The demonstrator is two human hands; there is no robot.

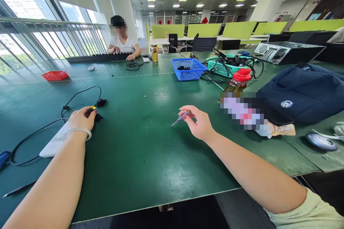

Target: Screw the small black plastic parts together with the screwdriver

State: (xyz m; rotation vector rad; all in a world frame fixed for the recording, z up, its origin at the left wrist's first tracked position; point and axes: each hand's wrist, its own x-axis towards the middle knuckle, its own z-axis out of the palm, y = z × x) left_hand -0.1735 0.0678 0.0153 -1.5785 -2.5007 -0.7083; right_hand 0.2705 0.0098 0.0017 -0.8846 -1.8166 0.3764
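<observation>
The right hand (197, 123) pinches a screwdriver-like tool (181, 118) over the green table (129, 164); if this pinch relaxes, it could drop. The left hand (80, 120) has its fingers closed around a small black part (98, 117) near the white box (55, 142); how firmly, I cannot tell from here. The black cable (66, 107) beside could snag and drag.

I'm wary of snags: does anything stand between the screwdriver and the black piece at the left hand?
Nothing visible does; only green tabletop shows between the screwdriver in the right hand and the black piece at the left hand.
</observation>
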